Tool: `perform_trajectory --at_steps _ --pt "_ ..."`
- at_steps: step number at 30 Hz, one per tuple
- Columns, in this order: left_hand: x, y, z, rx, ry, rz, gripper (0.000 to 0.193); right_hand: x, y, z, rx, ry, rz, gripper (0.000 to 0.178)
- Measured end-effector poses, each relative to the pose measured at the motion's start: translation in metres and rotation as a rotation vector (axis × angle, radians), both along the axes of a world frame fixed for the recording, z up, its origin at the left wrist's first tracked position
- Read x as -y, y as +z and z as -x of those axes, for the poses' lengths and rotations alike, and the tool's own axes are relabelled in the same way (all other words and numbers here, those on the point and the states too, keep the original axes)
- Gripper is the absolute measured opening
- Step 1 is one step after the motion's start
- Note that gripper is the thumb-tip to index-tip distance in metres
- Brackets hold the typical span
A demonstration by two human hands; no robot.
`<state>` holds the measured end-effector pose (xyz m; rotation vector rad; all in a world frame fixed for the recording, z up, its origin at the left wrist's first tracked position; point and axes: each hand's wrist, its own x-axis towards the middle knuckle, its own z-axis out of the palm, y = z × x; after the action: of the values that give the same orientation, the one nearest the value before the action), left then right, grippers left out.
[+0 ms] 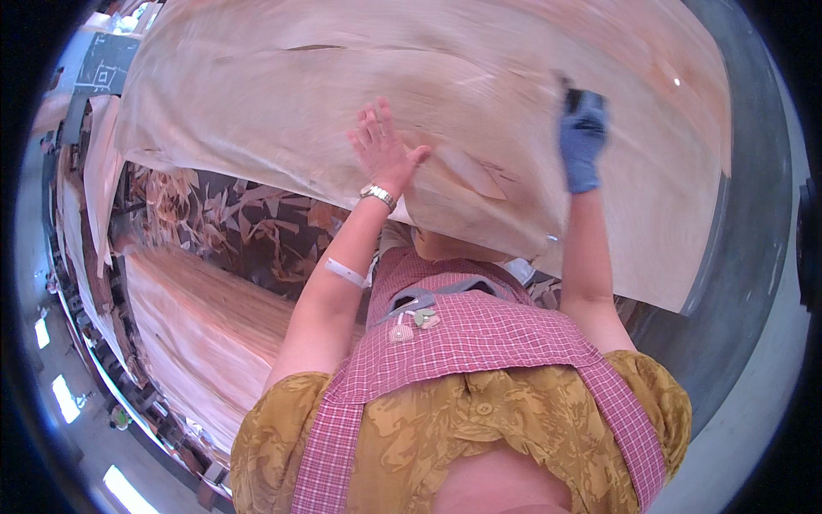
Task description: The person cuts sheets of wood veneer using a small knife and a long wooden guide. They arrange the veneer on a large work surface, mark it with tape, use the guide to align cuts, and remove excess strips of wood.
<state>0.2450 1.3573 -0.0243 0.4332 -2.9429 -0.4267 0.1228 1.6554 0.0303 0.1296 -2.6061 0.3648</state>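
Reaching over veneer (479, 94): two hands (382, 156), one glove (582, 141)

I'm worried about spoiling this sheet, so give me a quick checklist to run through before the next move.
1. Left hand open, fingers spread: ok.
2. Left hand pressing on the wood sheet: cannot tell.
3. Right hand gloved: ok, blue glove.
4. Right hand free of any tool: cannot tell, blurred.
5. Sheet unmarked: not ok, dark marks show between the hands.
6. Area by the sheet's near left edge free of scraps: not ok.
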Motion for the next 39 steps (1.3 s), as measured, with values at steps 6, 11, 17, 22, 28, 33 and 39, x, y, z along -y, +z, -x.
perform_trajectory --at_steps 6,11,17,22,28,33,39 --pt "0.009 -0.01 0.02 0.157 -0.025 -0.063 0.136 0.008 0.028 -0.065 0.273 0.297 0.531 0.023" --pt "0.014 0.001 0.038 0.35 -0.052 -0.014 0.142 0.141 -0.011 -0.179 1.146 0.952 1.301 0.041" --pt "0.022 -0.007 0.035 0.362 -0.074 0.0 0.143 0.179 -0.011 -0.21 1.286 1.128 1.398 0.052" --pt "0.023 -0.003 0.036 0.39 -0.098 -0.045 0.143 0.168 0.005 -0.22 1.487 1.044 1.338 0.044" --pt "0.022 -0.012 0.035 0.331 -0.099 0.024 0.14 0.138 0.012 -0.213 1.693 0.903 1.296 0.027" --pt "0.024 -0.009 0.024 0.188 -0.112 -0.013 0.131 0.087 0.066 -0.19 1.669 0.817 1.037 0.022" --pt "0.015 -0.008 0.0 -0.104 -0.174 -0.025 0.101 0.047 0.113 -0.155 1.671 0.386 0.968 0.02"
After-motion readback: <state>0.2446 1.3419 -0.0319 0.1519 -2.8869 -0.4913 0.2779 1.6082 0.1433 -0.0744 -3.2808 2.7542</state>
